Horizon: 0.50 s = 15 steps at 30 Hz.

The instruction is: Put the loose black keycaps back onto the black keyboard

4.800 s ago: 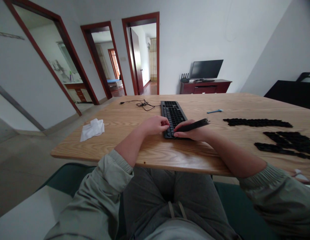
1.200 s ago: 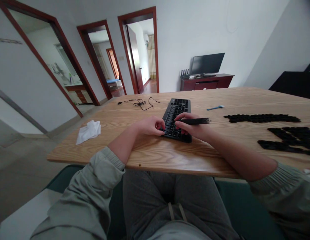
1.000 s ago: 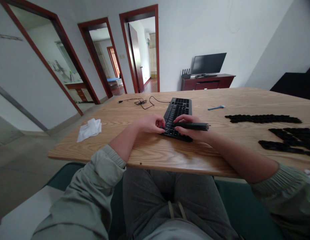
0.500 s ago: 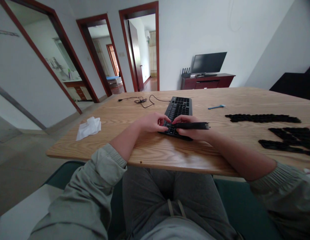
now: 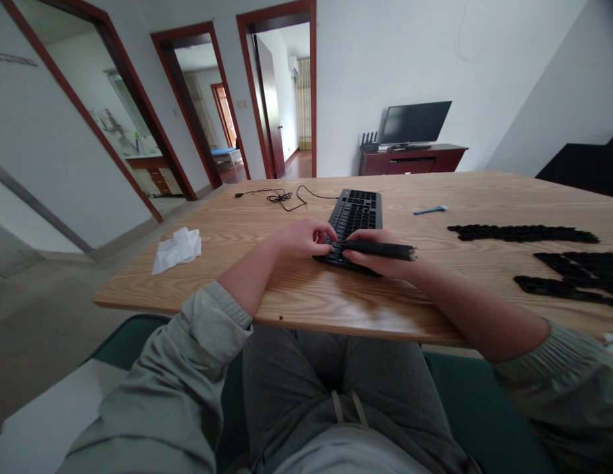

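The tabletop [image 5: 217,245] is grained wood with a smooth, faintly glossy finish. The keyboard [image 5: 356,214] looks like matt plastic, the screen [image 5: 417,123] smooth and glossy; the sleeves [image 5: 187,362] are matt, wrinkled cloth.

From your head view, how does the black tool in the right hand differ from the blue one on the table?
The black tool is held in the right hand at the keyboard; the blue tool lies loose on the table. The black tool looks thicker, the blue tool slimmer. The black tool's visible shaft is dark; the blue tool has a whitish end. Both are elongated.
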Tool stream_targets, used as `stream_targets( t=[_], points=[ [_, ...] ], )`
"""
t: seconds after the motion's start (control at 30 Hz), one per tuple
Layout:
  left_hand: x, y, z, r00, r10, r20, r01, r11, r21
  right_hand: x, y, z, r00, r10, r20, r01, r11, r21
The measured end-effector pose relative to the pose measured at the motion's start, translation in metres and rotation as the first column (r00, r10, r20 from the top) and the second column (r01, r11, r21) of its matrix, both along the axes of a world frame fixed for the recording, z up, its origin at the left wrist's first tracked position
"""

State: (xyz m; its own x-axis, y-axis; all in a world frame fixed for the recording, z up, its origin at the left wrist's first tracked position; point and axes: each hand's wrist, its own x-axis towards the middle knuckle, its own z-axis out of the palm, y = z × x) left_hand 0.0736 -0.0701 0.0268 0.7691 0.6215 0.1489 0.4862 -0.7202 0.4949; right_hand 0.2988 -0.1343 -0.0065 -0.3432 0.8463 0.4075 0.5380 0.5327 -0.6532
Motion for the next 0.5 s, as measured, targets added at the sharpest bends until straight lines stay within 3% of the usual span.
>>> stream_targets(
  t=[0.5],
  points=[
    [-0.004, -0.001, 0.007, 0.999, 0.030, -0.019, -0.030, 0.999, 0.010, -0.008, -0.004, 0.006, 0.997, 0.082, -0.008, -0.082, 0.993, -0.085]
  ],
)
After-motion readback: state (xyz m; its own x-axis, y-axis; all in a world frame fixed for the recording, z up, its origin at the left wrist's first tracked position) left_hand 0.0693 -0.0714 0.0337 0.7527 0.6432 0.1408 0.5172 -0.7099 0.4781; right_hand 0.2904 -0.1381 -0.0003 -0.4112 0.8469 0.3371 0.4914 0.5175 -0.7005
